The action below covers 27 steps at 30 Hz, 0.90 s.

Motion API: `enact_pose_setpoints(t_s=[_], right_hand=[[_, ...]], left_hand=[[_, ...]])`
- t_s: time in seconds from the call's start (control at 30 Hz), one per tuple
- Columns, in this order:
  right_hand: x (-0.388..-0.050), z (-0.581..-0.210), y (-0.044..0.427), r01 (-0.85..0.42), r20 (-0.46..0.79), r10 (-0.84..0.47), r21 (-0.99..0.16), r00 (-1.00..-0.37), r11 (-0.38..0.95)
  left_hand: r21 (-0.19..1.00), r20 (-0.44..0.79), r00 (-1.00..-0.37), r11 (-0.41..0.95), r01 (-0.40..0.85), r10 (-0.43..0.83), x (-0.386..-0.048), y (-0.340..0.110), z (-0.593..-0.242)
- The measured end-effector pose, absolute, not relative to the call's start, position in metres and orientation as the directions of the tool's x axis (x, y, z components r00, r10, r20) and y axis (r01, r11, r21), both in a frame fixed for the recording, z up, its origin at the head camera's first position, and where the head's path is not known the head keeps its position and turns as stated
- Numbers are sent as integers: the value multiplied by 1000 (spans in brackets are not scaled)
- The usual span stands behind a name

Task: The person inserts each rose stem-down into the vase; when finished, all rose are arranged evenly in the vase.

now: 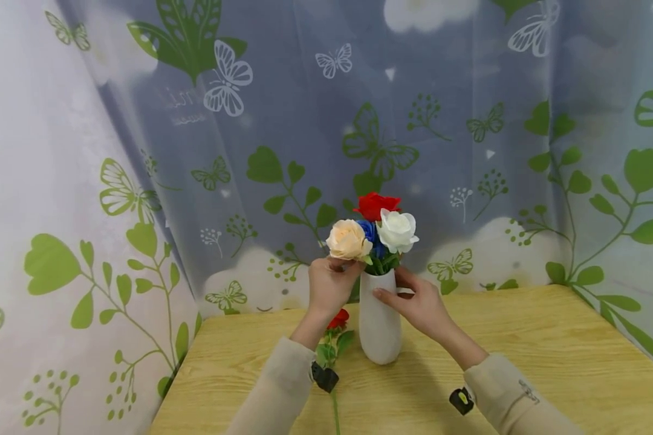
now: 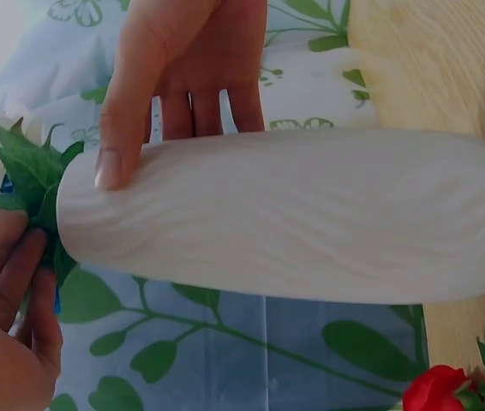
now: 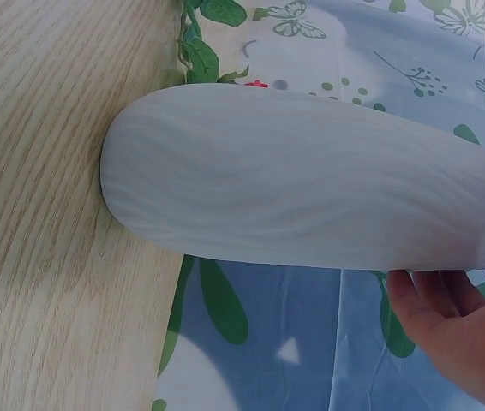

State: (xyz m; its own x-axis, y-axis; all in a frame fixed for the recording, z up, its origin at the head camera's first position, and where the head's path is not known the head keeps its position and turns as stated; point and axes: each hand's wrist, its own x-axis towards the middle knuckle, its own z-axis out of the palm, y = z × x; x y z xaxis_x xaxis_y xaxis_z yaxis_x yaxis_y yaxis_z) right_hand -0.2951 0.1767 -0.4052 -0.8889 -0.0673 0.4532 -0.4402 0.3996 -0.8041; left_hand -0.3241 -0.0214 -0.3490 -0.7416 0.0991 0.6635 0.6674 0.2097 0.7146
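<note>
A white vase [image 1: 380, 326] with a rippled surface stands upright on the wooden table. My right hand [image 1: 421, 302] holds it near the rim, with the thumb on the front and the fingers round the far side, as the left wrist view shows. Beside the rim, my left hand [image 1: 332, 287] pinches just below the bloom of a peach rose [image 1: 348, 240], among green leaves [image 2: 32, 171]. A white rose [image 1: 397, 231], a red rose [image 1: 377, 205] and a partly hidden blue rose [image 1: 369, 231] rise above the vase mouth. The stems inside the vase are hidden.
Another red rose [image 1: 338, 319] lies on the table [image 1: 239, 362] left of the vase, partly behind my left forearm, its stem toward me. A curtain [image 1: 294, 90] printed with leaves and butterflies hangs behind the table and along its sides.
</note>
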Motion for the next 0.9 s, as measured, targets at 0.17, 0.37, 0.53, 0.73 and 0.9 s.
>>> enact_pose_setpoints(t_s=[0.17, 0.37, 0.53, 0.73, 0.9], right_hand=[[-295, -405, 178, -450, 462, -74, -797, -884, 404], [-295, -406, 178, -457, 468, -73, -800, -881, 388], [-295, -407, 176, -446, 455, -74, -808, -887, 385], [-295, -406, 176, -450, 460, -70, -809, -885, 379], [-296, -406, 177, -451, 455, -82, -812, -887, 371]], left_hand=[[769, 607, -789, 180, 613, 92, -322, -23, -352], [783, 566, -817, 239, 574, 109, -320, -17, -357], [787, 586, -810, 217, 578, 31, -323, -11, -364], [844, 527, -849, 127, 520, -24, -329, -9, -372], [880, 471, -882, 73, 469, -14, -327, -10, -374]])
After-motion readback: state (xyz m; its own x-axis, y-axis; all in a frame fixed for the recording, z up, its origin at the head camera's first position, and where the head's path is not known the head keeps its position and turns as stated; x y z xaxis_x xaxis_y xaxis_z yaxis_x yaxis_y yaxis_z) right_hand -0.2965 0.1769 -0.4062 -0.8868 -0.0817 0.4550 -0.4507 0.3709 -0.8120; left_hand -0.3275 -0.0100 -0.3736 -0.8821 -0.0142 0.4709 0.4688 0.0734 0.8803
